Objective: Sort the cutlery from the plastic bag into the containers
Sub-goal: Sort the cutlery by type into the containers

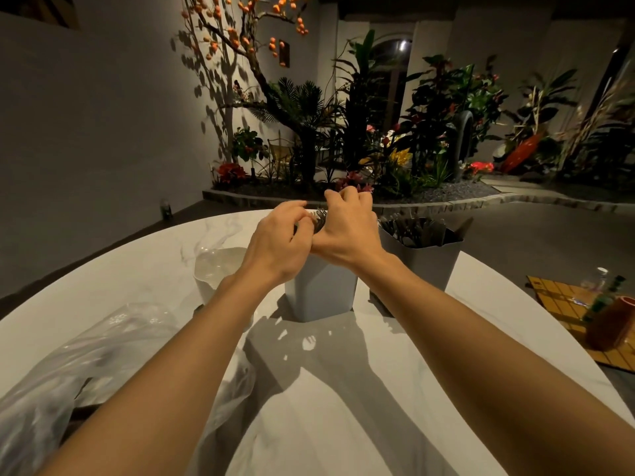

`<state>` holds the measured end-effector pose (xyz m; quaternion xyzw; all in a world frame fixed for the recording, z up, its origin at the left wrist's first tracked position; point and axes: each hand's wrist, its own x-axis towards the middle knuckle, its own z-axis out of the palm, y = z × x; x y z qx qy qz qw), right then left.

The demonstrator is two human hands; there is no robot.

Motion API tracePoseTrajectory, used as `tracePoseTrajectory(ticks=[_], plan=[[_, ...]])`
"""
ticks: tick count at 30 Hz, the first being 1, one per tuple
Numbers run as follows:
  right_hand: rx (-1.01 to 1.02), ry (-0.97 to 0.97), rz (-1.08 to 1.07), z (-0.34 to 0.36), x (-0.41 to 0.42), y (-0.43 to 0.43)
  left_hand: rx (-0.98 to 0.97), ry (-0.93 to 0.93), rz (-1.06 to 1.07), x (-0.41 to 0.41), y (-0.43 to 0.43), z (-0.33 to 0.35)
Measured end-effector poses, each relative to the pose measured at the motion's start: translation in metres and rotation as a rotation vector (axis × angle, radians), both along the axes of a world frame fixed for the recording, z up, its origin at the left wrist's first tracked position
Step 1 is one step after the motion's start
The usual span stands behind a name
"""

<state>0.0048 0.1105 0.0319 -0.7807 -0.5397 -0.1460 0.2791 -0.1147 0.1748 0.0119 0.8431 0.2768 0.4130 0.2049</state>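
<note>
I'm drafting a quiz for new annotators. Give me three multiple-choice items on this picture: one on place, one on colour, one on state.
1. Where is the plastic bag? A) near left of the table B) on the floor C) hanging from the tree
2. The middle container's colour? A) red B) light grey C) yellow
3. The dark container at right is: A) empty B) overturned C) holding cutlery
Answers: A, it sprawls over the table's near left; B, its pale wall shows; C, cutlery sticks out of its top.
</note>
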Motion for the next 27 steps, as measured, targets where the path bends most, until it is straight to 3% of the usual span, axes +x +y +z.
tracePoseTrajectory(ticks=[5,11,13,18,20,23,27], plan=[[-0.059,-0.018,0.024,-0.003,-0.002,-0.012,0.005,-0.062,0.013,-0.006,-0.009,-0.009],[0.136,0.001,0.208,-0.005,-0.017,-0.034,-0.027,-0.072,0.116,-0.035,-0.022,0.002],[0.155,0.057,0.342,-0.005,-0.033,-0.043,-0.163,0.083,0.118,-0.056,-0.029,0.012],[-0.103,0.175,0.59,-0.012,-0.095,-0.064,-0.66,0.85,-0.039,-0.125,-0.054,0.037],[-0.184,0.279,0.67,-0.02,-0.121,-0.069,-0.748,0.972,-0.057,-0.149,-0.064,0.036],[-0.318,0.443,0.756,-0.039,-0.156,-0.073,-0.656,1.041,0.046,-0.181,-0.07,0.023],[-0.389,0.339,0.702,-0.067,-0.195,-0.066,-0.337,1.048,0.191,-0.225,-0.069,0.003]])
